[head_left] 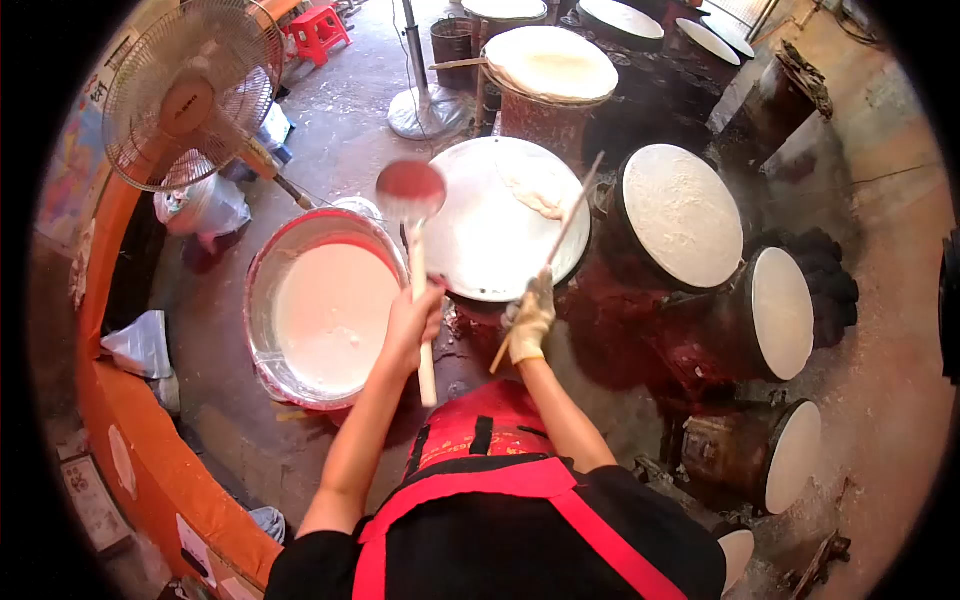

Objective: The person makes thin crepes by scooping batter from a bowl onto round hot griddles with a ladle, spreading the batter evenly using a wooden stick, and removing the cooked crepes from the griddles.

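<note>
My bare left hand (412, 322) is closed round the pale wooden handle of a ladle (425, 365). The ladle's round head, blurred by motion, is raised between the batter bucket and the griddle. My right hand (533, 322), in a whitish glove, grips a long thin wooden stick (575, 218) that slants up to the right over the griddle's edge. In front of me is the round, pale griddle (455, 225), with a crumpled white patch of batter (537, 197) near its upper right. To the left stands a large bucket (258, 325) of creamy white batter (335, 315).
Several more round, white-topped griddles on drums curve round to the right, including a near one (680, 215). Another (552, 65) stands ahead with a stick at its rim. A fan (188, 105) leans in at upper left, near a red stool (320, 32). An orange ledge (135, 440) borders the left.
</note>
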`<state>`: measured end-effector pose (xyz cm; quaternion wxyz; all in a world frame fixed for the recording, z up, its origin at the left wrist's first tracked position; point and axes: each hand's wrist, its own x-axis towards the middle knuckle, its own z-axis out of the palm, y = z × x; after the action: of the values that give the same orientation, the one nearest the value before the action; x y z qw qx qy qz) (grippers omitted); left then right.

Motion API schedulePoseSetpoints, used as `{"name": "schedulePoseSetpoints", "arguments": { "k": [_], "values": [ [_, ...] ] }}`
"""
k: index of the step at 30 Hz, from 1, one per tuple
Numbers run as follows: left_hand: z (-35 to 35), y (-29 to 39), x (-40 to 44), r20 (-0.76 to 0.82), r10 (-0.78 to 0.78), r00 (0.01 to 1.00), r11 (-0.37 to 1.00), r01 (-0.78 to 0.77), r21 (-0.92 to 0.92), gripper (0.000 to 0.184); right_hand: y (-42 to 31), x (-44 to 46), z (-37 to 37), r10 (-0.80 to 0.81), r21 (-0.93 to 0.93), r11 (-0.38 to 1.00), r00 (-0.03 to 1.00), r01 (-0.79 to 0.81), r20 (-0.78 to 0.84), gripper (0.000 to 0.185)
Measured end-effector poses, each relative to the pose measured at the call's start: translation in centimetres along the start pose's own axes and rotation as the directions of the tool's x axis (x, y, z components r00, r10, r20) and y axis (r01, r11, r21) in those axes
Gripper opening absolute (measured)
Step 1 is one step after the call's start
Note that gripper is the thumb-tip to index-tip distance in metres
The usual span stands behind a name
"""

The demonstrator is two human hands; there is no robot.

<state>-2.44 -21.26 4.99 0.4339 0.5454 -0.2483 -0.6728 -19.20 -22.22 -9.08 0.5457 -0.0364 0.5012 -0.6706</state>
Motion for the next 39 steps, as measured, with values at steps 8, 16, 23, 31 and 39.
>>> {"name": "schedulePoseSetpoints", "arguments": {
  "k": [8, 16, 23, 31, 39],
  "values": [
    [-11.3, -7.2, -6.6, -0.048, -0.193, 0.98, 0.949, 0.174, -0.262, 0.011, -3.1, 4.2, 1.8, 0.193, -0.268, 0.954, 0.959, -0.135, 0.207, 0.035],
    [-16.2, -9.3, -9.5, -0.185, -0.275, 0.944, 0.908, 0.192, -0.372, 0.011, -2.5, 0.3, 1.9, 0.055, -0.33, 0.943, 0.997, -0.037, 0.047, 0.048],
    [-18.1, -11.8, -9.2, -0.2, -0.266, 0.943, 0.894, 0.164, -0.418, 0.014, -2.4, 2.8, 6.1, 0.136, -0.541, 0.84, 0.951, 0.038, 0.278, 0.038],
    [-17.1, -11.9, -9.4, -0.219, -0.288, 0.932, 0.904, 0.189, -0.385, 0.015, -7.4, 3.5, 0.4, 0.094, -0.499, 0.865, 0.993, -0.044, 0.075, 0.038],
    [-12.8, -12.7, -9.7, -0.384, -0.25, 0.889, 0.94, 0.127, -0.318, 0.017, -8.6, 4.5, -0.5, 0.382, -0.687, 0.725, 0.797, 0.055, 0.467, 0.039]
  ]
}}
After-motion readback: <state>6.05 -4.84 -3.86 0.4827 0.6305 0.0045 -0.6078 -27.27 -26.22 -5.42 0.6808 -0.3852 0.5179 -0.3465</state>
